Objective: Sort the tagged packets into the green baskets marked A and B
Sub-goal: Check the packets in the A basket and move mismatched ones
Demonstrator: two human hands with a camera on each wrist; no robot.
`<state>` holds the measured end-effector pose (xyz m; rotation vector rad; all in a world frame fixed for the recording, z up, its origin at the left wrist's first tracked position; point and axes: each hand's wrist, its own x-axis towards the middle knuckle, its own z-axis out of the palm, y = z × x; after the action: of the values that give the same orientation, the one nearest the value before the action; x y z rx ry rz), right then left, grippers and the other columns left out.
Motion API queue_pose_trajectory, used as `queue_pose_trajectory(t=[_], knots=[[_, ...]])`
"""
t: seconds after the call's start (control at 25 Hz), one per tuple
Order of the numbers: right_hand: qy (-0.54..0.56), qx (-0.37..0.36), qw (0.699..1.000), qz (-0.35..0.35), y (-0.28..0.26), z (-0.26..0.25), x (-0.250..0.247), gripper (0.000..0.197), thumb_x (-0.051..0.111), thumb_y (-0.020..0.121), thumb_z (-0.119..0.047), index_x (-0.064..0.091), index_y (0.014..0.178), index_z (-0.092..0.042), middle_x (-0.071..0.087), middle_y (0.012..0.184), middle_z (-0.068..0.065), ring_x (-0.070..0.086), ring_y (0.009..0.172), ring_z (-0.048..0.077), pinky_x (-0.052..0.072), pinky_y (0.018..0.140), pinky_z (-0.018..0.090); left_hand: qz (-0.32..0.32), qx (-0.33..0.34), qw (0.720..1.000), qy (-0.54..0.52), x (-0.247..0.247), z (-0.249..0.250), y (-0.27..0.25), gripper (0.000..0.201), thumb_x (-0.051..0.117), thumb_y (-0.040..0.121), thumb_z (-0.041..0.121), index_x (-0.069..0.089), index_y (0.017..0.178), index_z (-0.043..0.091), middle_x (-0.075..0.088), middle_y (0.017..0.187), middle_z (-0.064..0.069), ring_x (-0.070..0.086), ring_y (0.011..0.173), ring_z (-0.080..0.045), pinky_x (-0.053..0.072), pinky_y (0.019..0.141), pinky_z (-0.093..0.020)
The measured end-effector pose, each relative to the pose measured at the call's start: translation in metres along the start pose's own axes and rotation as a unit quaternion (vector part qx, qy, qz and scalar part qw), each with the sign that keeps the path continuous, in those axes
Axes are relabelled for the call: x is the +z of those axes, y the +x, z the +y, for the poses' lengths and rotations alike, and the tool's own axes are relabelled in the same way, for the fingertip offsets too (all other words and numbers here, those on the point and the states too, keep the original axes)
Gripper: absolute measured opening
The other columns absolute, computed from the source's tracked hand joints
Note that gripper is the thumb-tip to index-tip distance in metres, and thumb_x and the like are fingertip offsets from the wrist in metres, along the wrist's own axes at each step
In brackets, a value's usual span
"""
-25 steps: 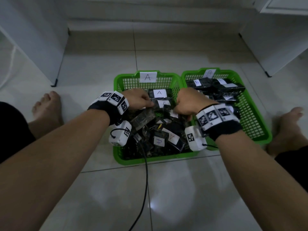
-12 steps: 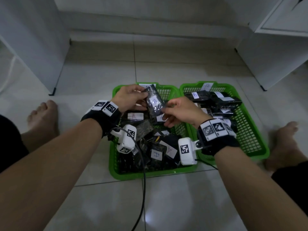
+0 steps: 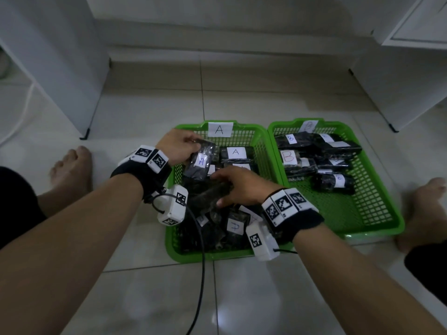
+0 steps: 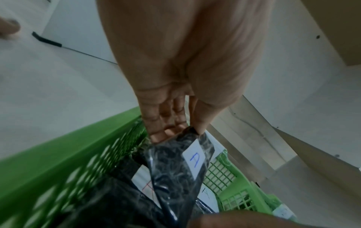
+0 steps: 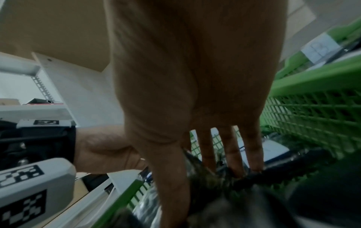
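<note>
Judging by how the packets lie, you are well into the sort: basket B (image 3: 377,228), at three o'clock of basket A (image 3: 174,247), holds a tidy handful of B-tagged packets at its far end, while basket A carries a few A-tagged ones at twelve o'clock and an unsorted heap (image 3: 217,228) toward six (that heap is what is left). Your left hand (image 3: 176,146) reaches in over basket A's nine o'clock wall, thumb and fingertips pinching the top edge of a dark packet tagged A (image 3: 202,162), which hangs low over the far end of basket A, the right place for it. Your right hand (image 3: 244,187) lies palm down on the middle of the heap, thumb and fingers closing round another dark packet (image 3: 210,194) whose tag you cannot read from here.
</note>
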<state>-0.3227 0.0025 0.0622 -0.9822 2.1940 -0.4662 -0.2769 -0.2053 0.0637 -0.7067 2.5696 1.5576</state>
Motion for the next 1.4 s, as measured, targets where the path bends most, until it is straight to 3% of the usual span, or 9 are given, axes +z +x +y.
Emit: queue_pose_trajectory(t=[0.12, 0.24, 0.52, 0.64, 0.8, 0.92, 1.04, 1.16, 1.4], knots=[[0.036, 0.023, 0.999, 0.012, -0.004, -0.001, -0.021, 0.054, 0.092, 0.070, -0.034, 0.070, 0.118, -0.022, 0.068, 0.107, -0.003, 0.065, 0.092, 0.015, 0.056, 0.078, 0.033, 0.004, -0.033, 0.998, -0.060, -0.002, -0.008, 0.003, 0.019, 0.062, 0.093, 0.012, 0.074, 0.107, 0.018, 0.075, 0.099, -0.009, 0.072, 0.093, -0.030, 0.061, 0.083, -0.045], [0.058, 0.062, 0.996, -0.040, -0.008, 0.004, -0.033, 0.036, 0.089, 0.075, -0.021, 0.069, 0.105, -0.021, 0.068, 0.104, -0.002, 0.063, 0.076, 0.010, 0.052, 0.063, 0.026, 0.013, -0.057, 0.991, -0.119, -0.006, -0.014, 0.008, 0.014, 0.062, 0.093, 0.013, 0.074, 0.098, 0.016, 0.074, 0.102, -0.015, 0.070, 0.100, -0.036, 0.057, 0.090, -0.053], [0.146, 0.060, 0.986, -0.045, -0.004, 0.002, -0.013, 0.046, 0.085, 0.075, -0.015, 0.063, 0.115, -0.023, 0.066, 0.110, -0.002, 0.065, 0.095, 0.015, 0.056, 0.074, 0.029, 0.008, -0.074, 0.986, -0.151, -0.006, -0.017, 0.008, 0.015, 0.060, 0.094, 0.011, 0.072, 0.094, 0.019, 0.073, 0.102, -0.015, 0.071, 0.097, -0.032, 0.056, 0.094, -0.051], [0.160, 0.062, 0.985, -0.031, -0.011, 0.003, -0.026, 0.030, 0.077, 0.079, -0.012, 0.073, 0.105, -0.026, 0.074, 0.103, -0.004, 0.070, 0.094, 0.015, 0.058, 0.081, 0.034, -0.001, -0.075, 0.984, -0.159, -0.006, -0.010, 0.004, 0.018, 0.057, 0.096, 0.008, 0.072, 0.094, 0.018, 0.073, 0.101, -0.015, 0.069, 0.096, -0.030, 0.057, 0.091, -0.045], [0.088, 0.111, 0.990, -0.001, -0.020, 0.013, -0.058, 0.030, 0.060, 0.075, -0.003, 0.079, 0.095, -0.014, 0.074, 0.096, 0.004, 0.062, 0.084, 0.016, 0.048, 0.070, 0.027, -0.006, -0.074, 0.987, -0.141, -0.008, -0.002, 0.001, 0.019, 0.057, 0.096, 0.008, 0.072, 0.095, 0.020, 0.073, 0.104, -0.014, 0.069, 0.095, -0.028, 0.056, 0.081, -0.038], [-0.022, 0.152, 0.987, -0.043, -0.019, 0.020, -0.059, 0.041, 0.060, 0.068, -0.018, 0.074, 0.104, -0.003, 0.070, 0.112, 0.018, 0.059, 0.083, 0.020, 0.044, 0.071, 0.031, -0.008, -0.082, 0.987, -0.139, -0.005, 0.006, -0.002, 0.018, 0.057, 0.096, 0.007, 0.071, 0.106, 0.012, 0.072, 0.107, -0.016, 0.069, 0.095, -0.029, 0.059, 0.085, -0.042], [-0.044, 0.145, 0.988, -0.040, -0.015, 0.018, -0.047, 0.025, 0.066, 0.084, -0.018, 0.078, 0.105, -0.010, 0.073, 0.113, 0.009, 0.066, 0.100, 0.022, 0.053, 0.086, 0.033, -0.021, -0.087, 0.982, -0.164, 0.000, 0.019, -0.009, 0.025, 0.056, 0.096, 0.001, 0.064, 0.120, 0.001, 0.070, 0.109, -0.021, 0.069, 0.080, -0.025, 0.063, 0.066, -0.035], [-0.038, 0.123, 0.992, -0.002, -0.013, 0.018, -0.043, 0.026, 0.070, 0.086, -0.009, 0.076, 0.110, -0.017, 0.071, 0.107, -0.001, 0.064, 0.099, 0.017, 0.048, 0.081, 0.024, -0.035, -0.090, 0.975, -0.200, 0.001, 0.027, -0.011, 0.027, 0.059, 0.094, -0.001, 0.060, 0.121, -0.001, 0.069, 0.110, -0.020, 0.070, 0.078, -0.027, 0.063, 0.067, -0.039], [0.181, 0.064, 0.974, 0.122, -0.007, 0.010, -0.046, 0.032, 0.073, 0.091, -0.024, 0.065, 0.122, -0.019, 0.072, 0.108, -0.003, 0.070, 0.098, 0.015, 0.054, 0.079, 0.028, -0.077, -0.085, 0.957, -0.267, 0.006, 0.031, -0.015, 0.022, 0.059, 0.093, -0.003, 0.057, 0.115, -0.003, 0.070, 0.109, -0.022, 0.072, 0.097, -0.034, 0.061, 0.083, -0.047]])
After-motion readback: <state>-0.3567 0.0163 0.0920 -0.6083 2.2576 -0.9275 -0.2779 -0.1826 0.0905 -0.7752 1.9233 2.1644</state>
